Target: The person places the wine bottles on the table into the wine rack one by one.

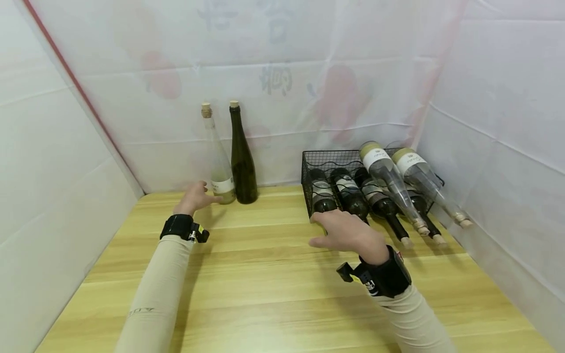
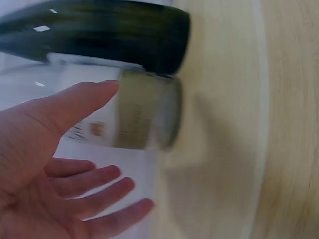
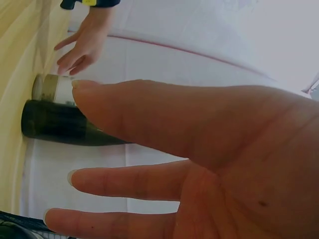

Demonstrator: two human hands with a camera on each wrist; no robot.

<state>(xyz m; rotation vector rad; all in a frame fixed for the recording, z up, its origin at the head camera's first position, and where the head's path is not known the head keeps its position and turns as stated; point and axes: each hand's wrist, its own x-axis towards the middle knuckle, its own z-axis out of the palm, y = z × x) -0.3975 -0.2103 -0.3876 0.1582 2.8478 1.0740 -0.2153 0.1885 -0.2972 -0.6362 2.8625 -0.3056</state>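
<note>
My left hand [image 1: 194,198] is beside a clear corked bottle [image 1: 222,186] that stands upright near the back wall. In the left wrist view its thumb and fingers [image 2: 114,174] are spread, with the labelled bottle [image 2: 134,109] close by; whether the thumb touches it I cannot tell. Right next to that bottle stands a dark green corked bottle [image 1: 243,171]. My right hand [image 1: 346,230], fingers extended and holding nothing, hovers by the front left of a black wire basket [image 1: 307,181]. Dark bottles [image 1: 350,189] lie inside it, the nearest partly hidden by this hand.
Two clear corked bottles [image 1: 393,181] lie on top of the dark ones, necks pointing toward the front right. Several necks jut past the basket's front. White sheets [image 1: 273,98] wall the wooden table [image 1: 260,274] at the back and both sides.
</note>
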